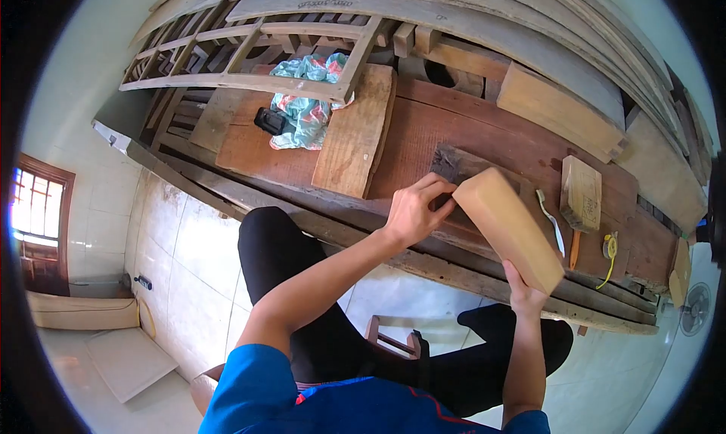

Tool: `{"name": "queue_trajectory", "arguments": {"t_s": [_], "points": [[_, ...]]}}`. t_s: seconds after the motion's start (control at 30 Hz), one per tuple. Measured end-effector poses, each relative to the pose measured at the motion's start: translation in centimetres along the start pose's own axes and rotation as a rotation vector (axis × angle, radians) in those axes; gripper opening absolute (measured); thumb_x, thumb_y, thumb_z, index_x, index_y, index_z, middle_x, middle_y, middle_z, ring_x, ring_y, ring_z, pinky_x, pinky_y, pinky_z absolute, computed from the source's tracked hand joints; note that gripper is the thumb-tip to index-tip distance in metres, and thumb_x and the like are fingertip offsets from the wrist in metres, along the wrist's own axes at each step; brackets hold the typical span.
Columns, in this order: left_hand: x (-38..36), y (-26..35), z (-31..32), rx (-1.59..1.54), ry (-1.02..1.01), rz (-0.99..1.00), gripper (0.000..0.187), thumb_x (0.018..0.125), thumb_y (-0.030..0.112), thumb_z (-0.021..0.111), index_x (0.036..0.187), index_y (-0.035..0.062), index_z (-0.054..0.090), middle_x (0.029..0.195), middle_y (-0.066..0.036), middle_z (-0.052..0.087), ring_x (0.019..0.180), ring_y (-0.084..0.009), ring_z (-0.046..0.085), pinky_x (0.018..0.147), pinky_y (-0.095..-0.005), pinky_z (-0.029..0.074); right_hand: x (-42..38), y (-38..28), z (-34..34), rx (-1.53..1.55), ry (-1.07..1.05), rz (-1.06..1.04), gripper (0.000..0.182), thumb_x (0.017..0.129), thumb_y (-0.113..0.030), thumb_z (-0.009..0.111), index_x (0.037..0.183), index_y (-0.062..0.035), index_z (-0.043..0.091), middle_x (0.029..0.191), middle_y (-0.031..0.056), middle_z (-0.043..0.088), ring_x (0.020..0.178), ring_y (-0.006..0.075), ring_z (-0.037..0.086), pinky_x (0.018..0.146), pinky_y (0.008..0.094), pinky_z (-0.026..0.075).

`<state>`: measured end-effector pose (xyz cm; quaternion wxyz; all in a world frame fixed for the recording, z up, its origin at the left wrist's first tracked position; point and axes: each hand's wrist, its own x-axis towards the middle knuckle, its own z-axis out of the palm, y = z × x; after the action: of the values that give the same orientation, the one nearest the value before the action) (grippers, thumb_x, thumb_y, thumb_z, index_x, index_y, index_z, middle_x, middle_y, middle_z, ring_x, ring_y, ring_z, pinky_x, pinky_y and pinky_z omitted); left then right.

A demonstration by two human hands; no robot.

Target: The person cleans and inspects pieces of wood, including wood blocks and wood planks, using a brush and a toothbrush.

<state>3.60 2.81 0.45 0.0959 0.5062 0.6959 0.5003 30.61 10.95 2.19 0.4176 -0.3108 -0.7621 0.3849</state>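
A smooth, light-coloured wooden block (508,226) is held tilted above the reddish bench board (408,143). My right hand (525,289) grips its lower end, thumb on the near side. At the upper left corner of the block is my left hand (420,207), its thumb and fingers bent together in a pinch; what lies between them, if anything, is too small to tell. Behind the block, a dark rough piece of wood (452,162) lies on the board. To the right are a toothbrush (551,222), a smaller stamped block (581,193) and an orange pencil-like stick (575,250).
A yellow tape measure (609,245) lies at the right. Further left are a flat plank (352,131), a patterned cloth (304,116) and a black object (269,121). A slatted frame (234,80) and long stacked boards (484,18) fill the back. A small stool (393,343) stands below.
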Motion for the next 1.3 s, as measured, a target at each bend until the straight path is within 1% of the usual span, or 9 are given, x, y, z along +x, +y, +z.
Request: {"name": "queue_trajectory", "arguments": {"t_s": [0.33,0.53,0.7,0.8,0.93,1.0,1.1,1.2,1.3], "points": [[-0.2,-1.0,0.5,-0.098,0.068,-0.060,0.015,0.084,0.013,0.079,0.096,0.0057,0.077,0.101,-0.007,0.072,0.080,-0.0277,0.071,0.073,-0.0373,0.058,0.4,-0.9,-0.1,-0.119,-0.178,0.040,0.045,0.078,-0.014,0.087,0.116,0.0026,0.070,0.115,0.0171,0.071,0.103,0.0283,0.070,0.093,0.0387,0.053],[0.0,-0.6,-0.3,-0.010,0.034,0.067,0.013,0.082,0.015,0.081,0.093,0.0087,0.079,0.097,-0.004,0.071,0.085,-0.0285,0.070,0.074,-0.0378,0.058,0.0,-0.1,-1.8,0.144,0.050,0.118,0.067,0.088,-0.007,0.079,0.146,0.0073,0.049,0.132,0.0170,0.064,0.121,0.0259,0.063,0.108,0.0370,0.047],[0.1,-1.0,0.1,-0.026,0.047,0.073,0.012,0.084,0.018,0.082,0.092,0.0105,0.080,0.097,-0.003,0.070,0.084,-0.0276,0.070,0.072,-0.0377,0.057,-0.8,1.6,-2.5,-0.162,-0.067,0.136,0.058,0.089,-0.005,0.076,0.140,0.0068,0.053,0.135,0.0181,0.062,0.123,0.0264,0.062,0.108,0.0371,0.046],[0.3,-0.6,-0.3,-0.007,0.010,0.039,0.011,0.084,0.017,0.081,0.092,0.0098,0.080,0.097,-0.004,0.071,0.086,-0.0277,0.071,0.073,-0.0375,0.058,-1.1,0.4,-2.1,0.149,0.035,0.178,0.050,0.087,-0.006,0.079,0.131,0.0066,0.059,0.130,0.0178,0.064,0.119,0.0245,0.063,0.104,0.0366,0.048],[0.3,-0.7,-0.1,0.003,0.024,0.064,0.012,0.083,0.016,0.082,0.092,0.0089,0.079,0.098,-0.004,0.071,0.087,-0.0276,0.071,0.074,-0.0377,0.058,-0.9,1.1,-2.4,-0.021,-0.138,0.070,0.046,0.087,-0.006,0.080,0.128,0.0059,0.062,0.124,0.0153,0.068,0.112,0.0231,0.066,0.098,0.0363,0.052],[0.2,-1.1,0.1,-0.001,0.006,0.045,0.012,0.083,0.015,0.082,0.092,0.0085,0.079,0.098,-0.004,0.071,0.088,-0.0276,0.071,0.074,-0.0380,0.058,-1.5,0.9,-2.1,0.033,-0.114,0.205,0.056,0.088,-0.007,0.079,0.136,0.0073,0.053,0.128,0.0164,0.064,0.117,0.0249,0.063,0.102,0.0362,0.049],[0.3,-0.8,-0.3,-0.018,0.014,0.059,0.012,0.083,0.014,0.082,0.092,0.0079,0.078,0.099,-0.004,0.071,0.087,-0.0280,0.071,0.075,-0.0377,0.058,-0.5,-2.4,0.0,0.207,0.073,0.199,0.039,0.083,-0.004,0.082,0.117,0.0057,0.066,0.112,0.0129,0.071,0.099,0.0214,0.069,0.089,0.0360,0.054],[0.4,-0.5,-0.4,-0.008,0.000,0.042,0.011,0.083,0.013,0.081,0.093,0.0082,0.079,0.099,-0.005,0.072,0.086,-0.0278,0.071,0.074,-0.0369,0.058,0.6,-1.1,-0.8,-0.006,-0.090,0.107,0.040,0.082,-0.004,0.083,0.117,0.0057,0.066,0.111,0.0131,0.071,0.100,0.0226,0.069,0.090,0.0361,0.054],[0.6,-0.4,-0.6,-0.007,-0.036,0.023,0.012,0.084,0.013,0.081,0.094,0.0085,0.080,0.100,-0.005,0.072,0.085,-0.0275,0.071,0.074,-0.0362,0.058,0.1,-1.4,-0.7,0.170,0.039,0.184,0.040,0.081,-0.006,0.084,0.116,0.0052,0.066,0.110,0.0117,0.072,0.098,0.0231,0.070,0.089,0.0362,0.054]]}}
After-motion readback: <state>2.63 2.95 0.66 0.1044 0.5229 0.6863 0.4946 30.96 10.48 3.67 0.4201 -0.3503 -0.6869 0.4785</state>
